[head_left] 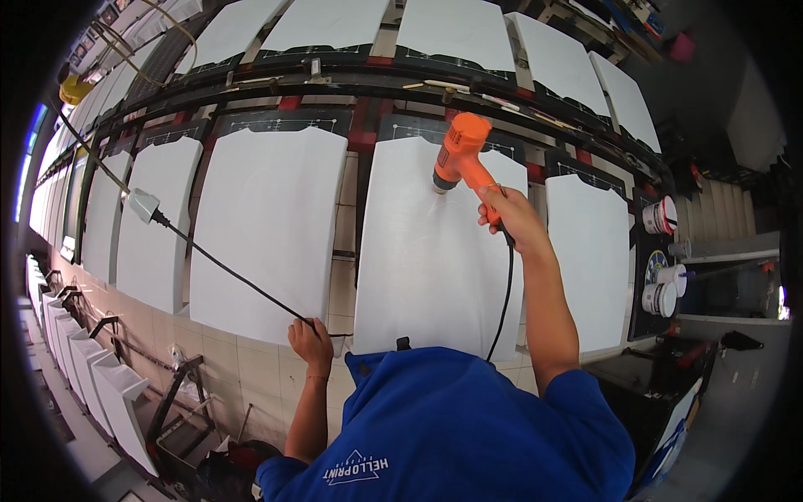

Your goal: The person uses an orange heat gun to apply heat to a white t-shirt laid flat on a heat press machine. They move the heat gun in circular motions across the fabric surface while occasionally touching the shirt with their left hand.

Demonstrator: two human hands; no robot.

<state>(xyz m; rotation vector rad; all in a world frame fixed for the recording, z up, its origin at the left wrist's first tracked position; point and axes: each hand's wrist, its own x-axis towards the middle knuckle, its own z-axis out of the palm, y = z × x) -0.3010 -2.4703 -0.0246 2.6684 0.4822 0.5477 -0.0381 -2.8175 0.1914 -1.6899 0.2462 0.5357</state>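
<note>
In my right hand (510, 216) is an orange heat gun (462, 155), its handle wrapped by my fingers. The gun's nozzle points down at the upper middle of a white fabric panel (418, 268), which lies on a dark board directly before me. Whether the nozzle touches the fabric, I cannot tell. My left hand (311, 341) is closed on a black power cord (242, 272) near the lower corner of the neighbouring white panel (263, 226). That cord runs up and left to a grey-white socket block (143, 204). Another stretch of cord hangs from the gun's handle past my right forearm.
More white panels on boards (585, 259) line both sides and a far row (456, 38). A dark rail (335, 88) with pens and sticks divides the rows. Several white tubs (659, 299) stand at the right. Metal frames (180, 402) and hanging white panels (117, 393) are lower left.
</note>
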